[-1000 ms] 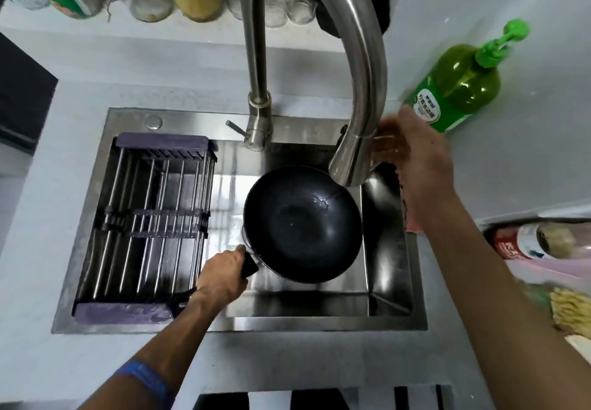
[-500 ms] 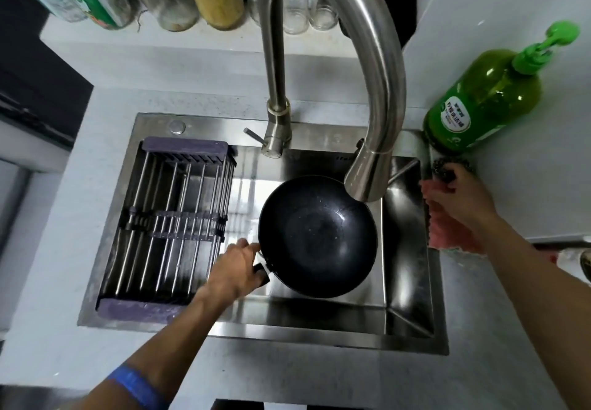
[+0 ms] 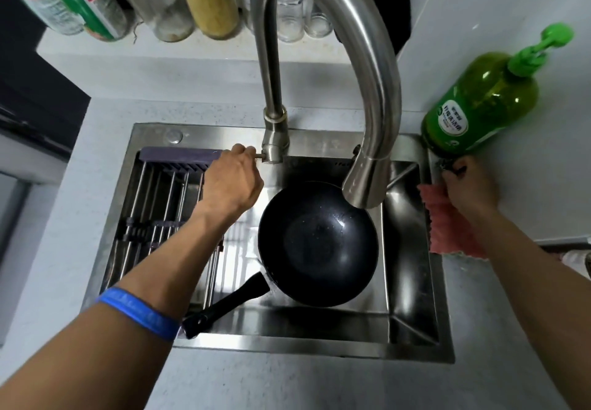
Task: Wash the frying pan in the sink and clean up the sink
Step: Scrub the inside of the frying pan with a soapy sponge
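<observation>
The frying pan (image 3: 318, 243) sits in the sink (image 3: 412, 323), its handle (image 3: 228, 304) pointing near-left, free of both hands. It looks heavy, stiff and probably slick when wet, so I'd lift it by that handle. My left hand (image 3: 232, 182) pinches the tap lever (image 3: 258, 156) far-left of the pan. My right hand (image 3: 468, 186) closes on a dark scrubber (image 3: 449, 166) by the pink cloth (image 3: 447, 224).

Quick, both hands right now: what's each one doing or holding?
Left hand: fingers closed on the faucet lever, off the frying pan.
Right hand: gripping a dark scrubber by the pink cloth.
</observation>
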Demonstrator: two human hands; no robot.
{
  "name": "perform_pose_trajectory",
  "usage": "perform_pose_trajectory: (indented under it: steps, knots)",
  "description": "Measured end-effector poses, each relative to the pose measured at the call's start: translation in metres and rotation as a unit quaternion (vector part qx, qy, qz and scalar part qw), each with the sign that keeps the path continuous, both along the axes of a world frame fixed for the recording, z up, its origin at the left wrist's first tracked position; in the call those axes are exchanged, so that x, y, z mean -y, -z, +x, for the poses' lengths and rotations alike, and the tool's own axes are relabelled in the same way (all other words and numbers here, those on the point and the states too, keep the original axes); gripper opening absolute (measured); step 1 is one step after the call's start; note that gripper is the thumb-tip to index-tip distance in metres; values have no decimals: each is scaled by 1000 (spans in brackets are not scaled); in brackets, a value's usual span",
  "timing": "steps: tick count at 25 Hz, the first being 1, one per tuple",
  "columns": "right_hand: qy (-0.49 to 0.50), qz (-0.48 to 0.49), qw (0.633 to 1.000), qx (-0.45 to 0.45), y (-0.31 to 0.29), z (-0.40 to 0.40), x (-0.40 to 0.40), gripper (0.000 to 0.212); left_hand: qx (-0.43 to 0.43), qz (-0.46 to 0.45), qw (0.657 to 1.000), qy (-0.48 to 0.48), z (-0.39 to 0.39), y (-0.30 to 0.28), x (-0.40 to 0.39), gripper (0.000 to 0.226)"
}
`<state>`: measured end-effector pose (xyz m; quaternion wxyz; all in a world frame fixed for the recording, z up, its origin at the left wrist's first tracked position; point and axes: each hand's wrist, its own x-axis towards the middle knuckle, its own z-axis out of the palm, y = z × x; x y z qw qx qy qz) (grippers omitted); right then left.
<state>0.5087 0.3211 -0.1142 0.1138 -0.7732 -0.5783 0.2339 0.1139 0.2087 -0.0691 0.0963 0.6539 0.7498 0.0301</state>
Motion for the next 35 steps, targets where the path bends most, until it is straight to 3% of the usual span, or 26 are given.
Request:
perform_pose_trajectory:
  steps: [3, 8, 10, 14, 16, 21, 24, 27, 29, 33, 35]
  knots:
    - [-9, 85, 996, -40, -14, -12, 10, 11, 30, -11, 999, 27, -2, 10, 11, 45]
    - [-53, 79, 985, -147, -13, -61, 56, 6, 191, 13, 980, -54, 17, 9, 55, 78]
    - [-62, 54, 982, -171, -1, -77, 76, 10, 210, -2, 973, -99, 23, 22, 92, 74]
    - [-43, 18, 977, -209, 23, -94, 105, 14, 168, -198, 960, -101, 22, 67, 162, 63]
    - [-37, 3, 973, -226, 32, -98, 114, 13, 172, -251, 949, -87, 22, 79, 181, 49]
    - [-45, -20, 970, -238, 45, -100, 129, 6, 172, -256, 946, -99, 22, 93, 191, 24]
    - [-31, -46, 970, -236, 62, -96, 141, 8, 135, -276, 948, -86, 22, 100, 187, 27]
    - [-13, -79, 967, -243, 90, -91, 159, 10, 171, -182, 962, -112, 28, 91, 172, 42]
    - [-6, -97, 967, -235, 101, -89, 170, 9, 232, -91, 955, -162, 38, 66, 141, 35]
    - [19, -96, 963, -252, 103, -89, 176, 9, 415, 108, 866, -256, 46, -4, 55, 38]
    - [26, -97, 960, -260, 100, -89, 174, 9, 443, 156, 844, -259, 38, -26, 15, 40]
